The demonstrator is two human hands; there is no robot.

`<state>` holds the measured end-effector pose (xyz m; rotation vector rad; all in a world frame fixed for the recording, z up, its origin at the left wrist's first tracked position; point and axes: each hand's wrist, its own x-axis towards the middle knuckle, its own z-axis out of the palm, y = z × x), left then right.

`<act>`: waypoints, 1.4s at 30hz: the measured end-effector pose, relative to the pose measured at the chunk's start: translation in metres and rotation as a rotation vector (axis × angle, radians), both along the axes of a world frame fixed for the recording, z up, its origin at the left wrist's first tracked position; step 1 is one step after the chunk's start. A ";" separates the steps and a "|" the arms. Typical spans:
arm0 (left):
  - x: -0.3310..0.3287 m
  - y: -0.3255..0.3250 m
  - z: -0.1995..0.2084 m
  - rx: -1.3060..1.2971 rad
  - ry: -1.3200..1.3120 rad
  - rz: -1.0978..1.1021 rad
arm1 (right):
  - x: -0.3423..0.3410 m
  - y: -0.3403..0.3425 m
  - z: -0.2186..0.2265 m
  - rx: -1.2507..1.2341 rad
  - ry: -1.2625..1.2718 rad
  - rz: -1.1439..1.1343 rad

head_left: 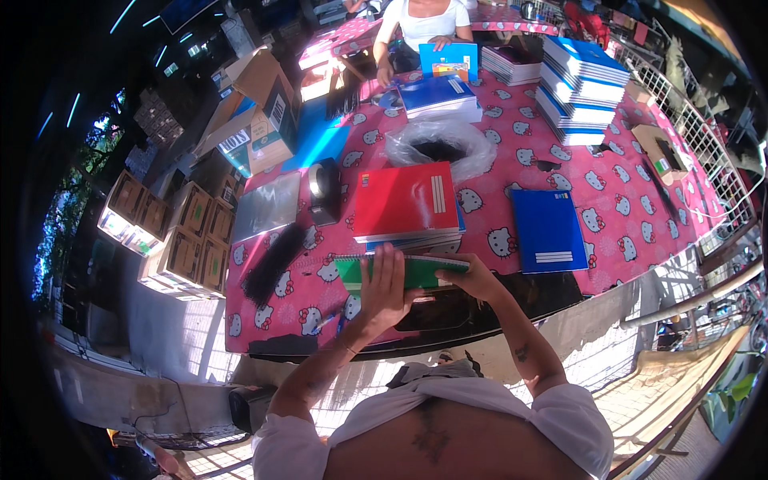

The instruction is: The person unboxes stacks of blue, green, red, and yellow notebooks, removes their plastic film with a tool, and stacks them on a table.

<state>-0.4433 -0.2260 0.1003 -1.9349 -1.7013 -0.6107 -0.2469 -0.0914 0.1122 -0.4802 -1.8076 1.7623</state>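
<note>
Near the front edge of the table I hold a green spiral notebook [424, 274], tilted, its coil along the upper edge. My left hand [386, 286] lies across its front, fingers extended to the upper edge and thumb near the lower edge. At the other end, my right hand [474, 278] grips the notebook's right side. Just beyond it sits a red notebook [405, 200] on a stack, with blue covers showing underneath. A blue notebook [549, 230] lies flat to the right.
A tall stack of blue notebooks [580, 92] stands at the far right. Black bristly bundles [274, 262] and a tape dispenser [325, 190] lie to the left, near an open cardboard box [260, 120]. A clear plastic bag [442, 148] sits mid-table. Across, a person [424, 32] handles a blue notebook.
</note>
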 end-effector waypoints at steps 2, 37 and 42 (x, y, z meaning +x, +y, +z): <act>-0.006 0.033 0.039 0.015 -0.022 0.173 | 0.008 0.004 0.000 -0.064 -0.034 0.032; 0.049 0.037 0.014 -0.165 -0.015 -0.139 | 0.005 0.003 -0.007 0.069 -0.097 -0.053; 0.049 0.069 0.048 -0.088 -0.046 -0.090 | 0.000 0.007 -0.014 0.163 -0.007 -0.080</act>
